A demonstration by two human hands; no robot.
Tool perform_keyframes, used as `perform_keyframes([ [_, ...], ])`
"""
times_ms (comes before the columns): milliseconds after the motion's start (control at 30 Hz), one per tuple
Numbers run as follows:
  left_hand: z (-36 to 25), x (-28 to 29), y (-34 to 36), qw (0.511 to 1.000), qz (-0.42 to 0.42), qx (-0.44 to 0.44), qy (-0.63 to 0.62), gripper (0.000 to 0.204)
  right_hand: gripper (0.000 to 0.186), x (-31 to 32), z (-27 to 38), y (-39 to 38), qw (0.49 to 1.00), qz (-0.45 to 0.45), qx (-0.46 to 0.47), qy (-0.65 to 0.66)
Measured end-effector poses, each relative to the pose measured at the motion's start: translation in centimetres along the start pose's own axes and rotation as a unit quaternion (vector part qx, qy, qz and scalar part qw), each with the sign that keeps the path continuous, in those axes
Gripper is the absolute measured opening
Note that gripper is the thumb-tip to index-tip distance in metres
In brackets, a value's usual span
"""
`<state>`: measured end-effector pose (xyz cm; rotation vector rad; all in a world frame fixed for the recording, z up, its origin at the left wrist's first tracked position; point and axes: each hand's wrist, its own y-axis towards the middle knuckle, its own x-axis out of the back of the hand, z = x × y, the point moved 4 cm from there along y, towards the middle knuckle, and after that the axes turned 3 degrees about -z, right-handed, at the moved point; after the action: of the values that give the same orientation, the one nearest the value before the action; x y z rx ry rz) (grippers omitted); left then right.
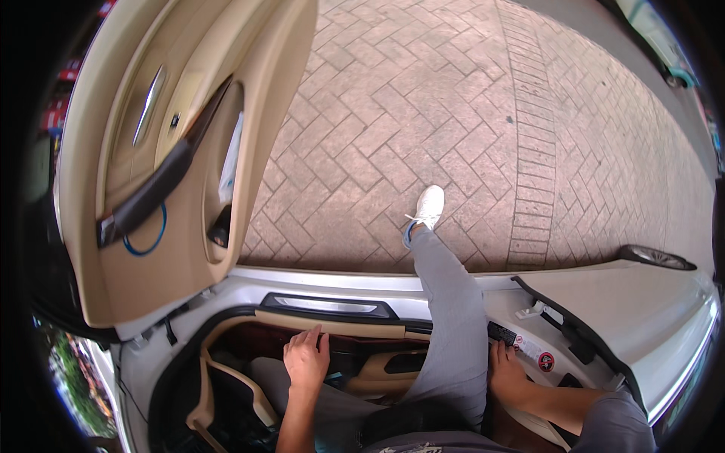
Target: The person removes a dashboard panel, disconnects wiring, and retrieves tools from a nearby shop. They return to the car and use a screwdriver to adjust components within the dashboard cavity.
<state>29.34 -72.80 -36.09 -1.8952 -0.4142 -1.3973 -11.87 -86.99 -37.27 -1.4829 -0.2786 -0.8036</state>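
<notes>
My left hand [305, 359] hovers over the front of the footwell, just inside the beige sill trim [340, 325]. Its thumb stands apart from the slightly bent fingers, and I see nothing in it. On the right, my right hand [507, 371] rests against the silver door pillar [551, 332], below a dark label, fingers spread. One grey-trousered leg [453, 302] reaches out over the sill between my hands, its white shoe [430, 205] above the paving. My other leg is inside the car, partly hidden by my left arm.
The beige car door [264, 90] stands wide open at the left, with a dark pull handle [158, 185] and a blue loop [155, 234]. A metal sill plate [325, 305] borders the opening. Brick paving [377, 136] lies outside; a rear wheel [657, 257] shows at right.
</notes>
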Motion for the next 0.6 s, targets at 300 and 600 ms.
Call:
perform_keyframes([
  [300,-21.3,35.0,21.9,0.888,-0.264,-0.292,0.239,0.032,0.070,0.6,-0.8,1.8,0.969,0.223,-0.024,0.103],
  [600,-11.8,40.3,31.2,0.954,-0.093,-0.195,0.205,0.047,0.053,-0.8,-2.2,1.5,0.909,-0.228,-0.165,0.308],
])
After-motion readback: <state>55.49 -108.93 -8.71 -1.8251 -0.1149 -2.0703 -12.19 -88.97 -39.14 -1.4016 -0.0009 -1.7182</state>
